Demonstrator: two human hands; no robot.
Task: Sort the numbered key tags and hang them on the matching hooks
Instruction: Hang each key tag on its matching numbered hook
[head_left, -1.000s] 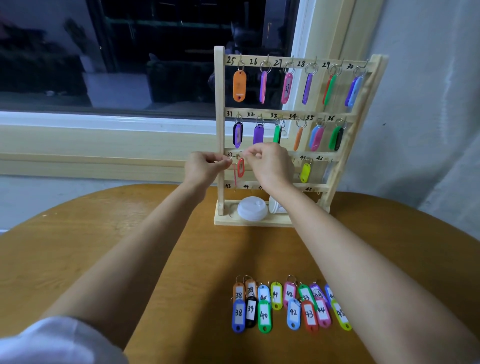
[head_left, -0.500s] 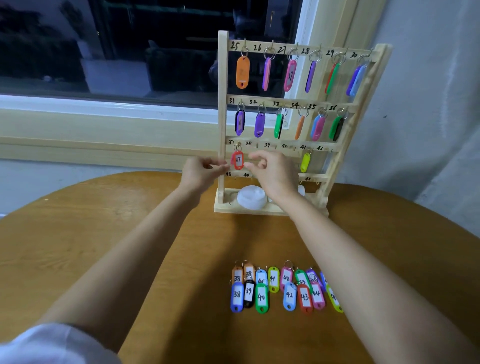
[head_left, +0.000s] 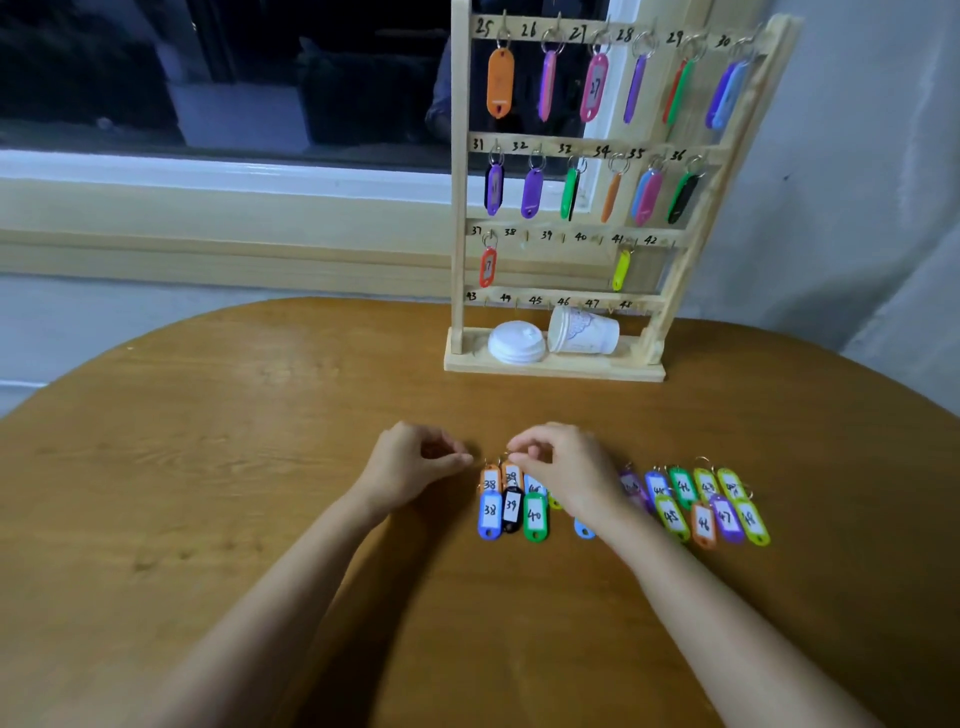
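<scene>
both hands are down at the key tags (head_left: 623, 506) lying on the table (head_left: 208, 493), the right hand (head_left: 563, 467) pinching at the ring above the orange 38 tag (head_left: 490, 482), though whether it grips yet i cannot tell. left hand (head_left: 410, 467) is loosely curled, holding nothing. best lift by the ring, so it slips onto the bare 38 hook (head_left: 527, 236) on the rack (head_left: 458, 208).

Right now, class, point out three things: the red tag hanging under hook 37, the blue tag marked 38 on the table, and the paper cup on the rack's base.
red tag (head_left: 488, 267): head view, middle of its body.
blue tag marked 38 (head_left: 489, 513): head view, its white label.
paper cup (head_left: 584, 331): head view, its side wall.
</scene>
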